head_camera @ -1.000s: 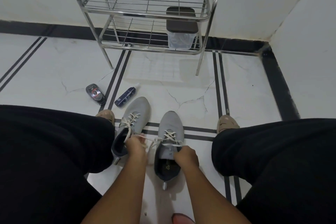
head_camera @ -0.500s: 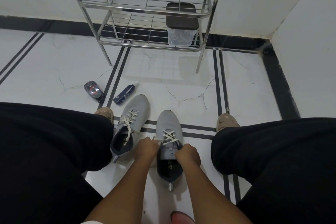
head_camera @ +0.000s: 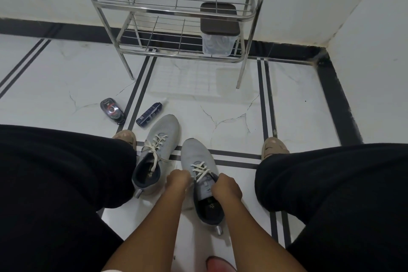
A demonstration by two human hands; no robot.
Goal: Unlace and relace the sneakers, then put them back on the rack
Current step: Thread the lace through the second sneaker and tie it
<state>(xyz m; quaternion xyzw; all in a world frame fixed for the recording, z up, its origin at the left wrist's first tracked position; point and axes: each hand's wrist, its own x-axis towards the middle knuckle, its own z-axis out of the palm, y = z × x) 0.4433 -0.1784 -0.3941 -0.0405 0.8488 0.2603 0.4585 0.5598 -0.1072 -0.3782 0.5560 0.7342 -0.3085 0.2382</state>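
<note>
From the head camera, looking down between two knees in black trousers, two grey knit sneakers with off-white laces lie on the white tiled floor (head_camera: 231, 104) with black inlaid stripes. The right-hand grey sneaker (head_camera: 199, 161) points away from the person, its dark opening towards the camera. The left hand (head_camera: 178, 180) sits at this shoe's left edge with fingers curled in, pinching the white lace (head_camera: 201, 170) near the upper eyelets. The right hand (head_camera: 227, 190) is curled at the shoe's right collar beside the tongue; it appears to grip the lace or the shoe's edge there, though which one cannot be told. The left-hand grey sneaker (head_camera: 157, 146) lies just beside it, angled to the right, touched by neither hand, its lace crossed over the tongue with loose ends trailing into the opening. Beyond the shoes stands a two-tier chrome wire shoe rack (head_camera: 176, 13) against the white wall, well apart from both sneakers. A clear plastic container with a dark brown lid (head_camera: 218, 28) rests on its lower shelf. On the floor near the rack's left leg lie a small dark oval object with a red mark (head_camera: 112, 110) and a dark blue tube (head_camera: 149, 115), the tube just beyond the left sneaker's toe
</note>
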